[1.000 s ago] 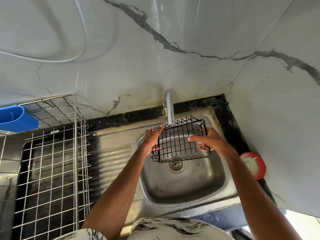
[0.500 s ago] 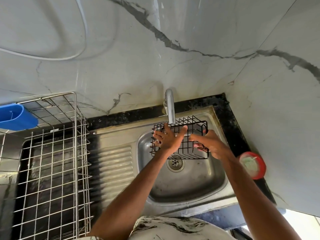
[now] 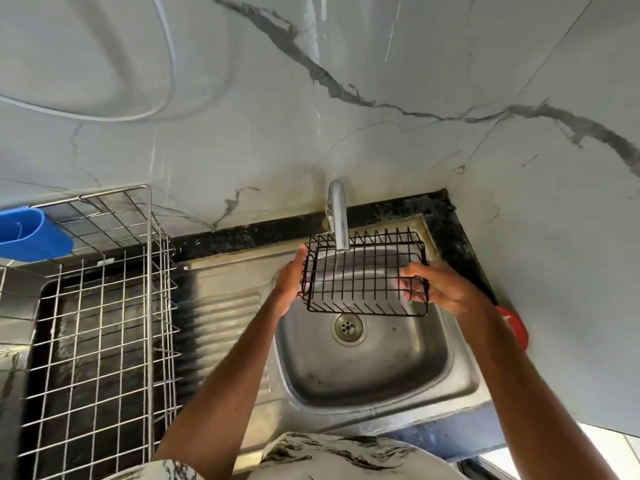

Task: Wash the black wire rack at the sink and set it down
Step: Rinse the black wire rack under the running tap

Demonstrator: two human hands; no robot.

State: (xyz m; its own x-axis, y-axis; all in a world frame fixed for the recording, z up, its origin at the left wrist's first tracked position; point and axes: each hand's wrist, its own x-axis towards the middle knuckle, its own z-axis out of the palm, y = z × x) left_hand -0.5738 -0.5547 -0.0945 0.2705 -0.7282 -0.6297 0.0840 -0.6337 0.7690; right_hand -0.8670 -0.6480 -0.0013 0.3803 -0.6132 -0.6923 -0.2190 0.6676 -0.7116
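The black wire rack (image 3: 363, 282) is held above the steel sink (image 3: 429, 382), right under the tap (image 3: 337, 216), and a thin stream of water runs down into it. My right hand (image 3: 436, 289) grips the rack's right side with fingers curled through the wires. My left hand (image 3: 289, 282) lies against the rack's left side, fingers fairly straight along the wires. The drain (image 3: 348, 329) shows just below the rack.
A large silver wire dish basket (image 3: 104, 327) stands on the counter at the left, with a blue plastic holder (image 3: 31, 233) on its far corner. The ribbed drainboard (image 3: 221, 323) lies between basket and sink. A red-rimmed round thing (image 3: 516, 330) sits right of the sink, against the marble wall.
My left hand has come off the front of the rack and now lies on its left side. The rack has tilted and shifted slightly under the tap.
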